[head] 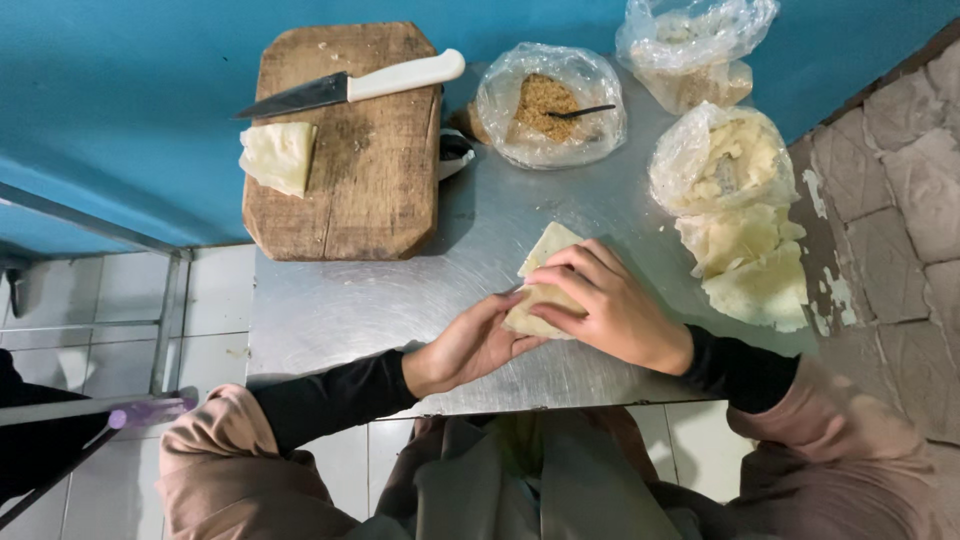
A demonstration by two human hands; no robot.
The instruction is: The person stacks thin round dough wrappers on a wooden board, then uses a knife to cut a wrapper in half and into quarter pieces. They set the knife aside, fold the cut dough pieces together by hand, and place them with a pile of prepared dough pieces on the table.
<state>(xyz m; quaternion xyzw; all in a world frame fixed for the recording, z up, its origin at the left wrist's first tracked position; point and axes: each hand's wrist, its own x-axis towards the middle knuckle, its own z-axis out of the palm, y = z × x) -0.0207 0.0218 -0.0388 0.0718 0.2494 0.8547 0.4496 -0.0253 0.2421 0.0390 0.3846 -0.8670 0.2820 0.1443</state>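
The thin pale wrapper (545,285) is being folded on the metal table (340,305), near its front edge. For a neat fold, the edges should be pressed down evenly and the wrapper kept flat, so that it is not torn and nothing inside slips out.

The right hand (610,310) is laid over the wrapper with the fingers curled and half closed, pressing it from above. The left hand (465,345) is nearly closed, and its fingertips pinch the near edge of the wrapper.

More wrappers (755,270) are stacked at the right. A wooden board (375,190) with a knife (350,88) is placed behind, and a bag of brown crumbs (550,105) beside it.
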